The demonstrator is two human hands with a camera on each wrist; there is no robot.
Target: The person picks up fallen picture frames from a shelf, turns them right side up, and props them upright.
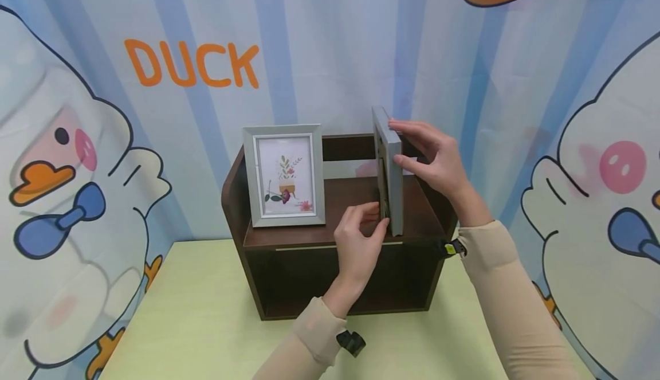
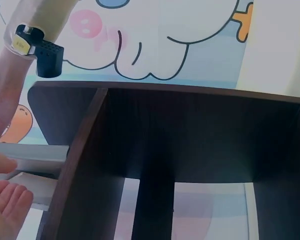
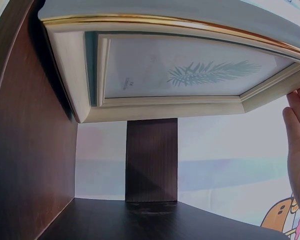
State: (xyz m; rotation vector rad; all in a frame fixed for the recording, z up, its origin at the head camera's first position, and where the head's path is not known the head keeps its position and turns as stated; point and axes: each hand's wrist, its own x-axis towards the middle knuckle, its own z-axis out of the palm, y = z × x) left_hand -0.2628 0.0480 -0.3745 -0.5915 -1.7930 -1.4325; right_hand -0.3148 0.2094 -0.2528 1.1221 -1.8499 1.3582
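Note:
A grey picture frame (image 1: 395,179) stands edge-on on the right of the shelf's upper board. Its front, with gold trim and a feathery leaf print (image 3: 215,74), shows in the right wrist view. My right hand (image 1: 435,159) holds the frame's upper part, fingers at the top corner and thumb lower on the edge. Low on the backing side, my left hand (image 1: 360,241) holds the frame between bent fingers and thumb; its exact contact is partly hidden. To the left, a second grey picture frame (image 1: 248,176) with a potted-plant print stands facing forward.
The dark brown two-tier shelf (image 1: 340,242) stands on a pale yellow table (image 1: 196,311). Its side panels rise beside the upper board. Behind hangs a blue-striped curtain (image 1: 335,53) with duck drawings.

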